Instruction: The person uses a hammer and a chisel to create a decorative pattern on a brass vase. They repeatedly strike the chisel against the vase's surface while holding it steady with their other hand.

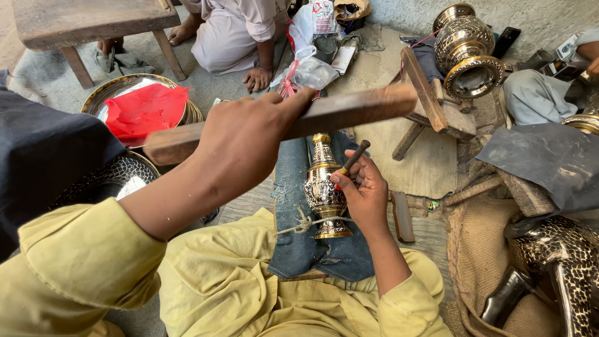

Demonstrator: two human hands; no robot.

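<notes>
Nearest, we see yellow sleeves (pixel 212 287) and a denim-wrapped pad (pixel 293 187) on the lap. On it lies a small engraved brass vase (pixel 323 187), tied down with cord (pixel 304 223) near its foot. Our right hand (pixel 365 193) rests against the vase, fingers pinched tight round a thin chisel (pixel 352 158), tip at the vase's side. Our left hand (pixel 240 140) is raised above it, fingers wrapped fully round a wooden stick (pixel 337 112) held crosswise. Left: a metal tray (pixel 103 93) with a red cloth (pixel 146 109). Right: a spotted metal piece (pixel 561 256) on burlap. Farther off: a wooden stand (pixel 430 103), a large brass vase (pixel 468 50), a low bench (pixel 87 22), and another person's hand (pixel 257 78) on the ground.
</notes>
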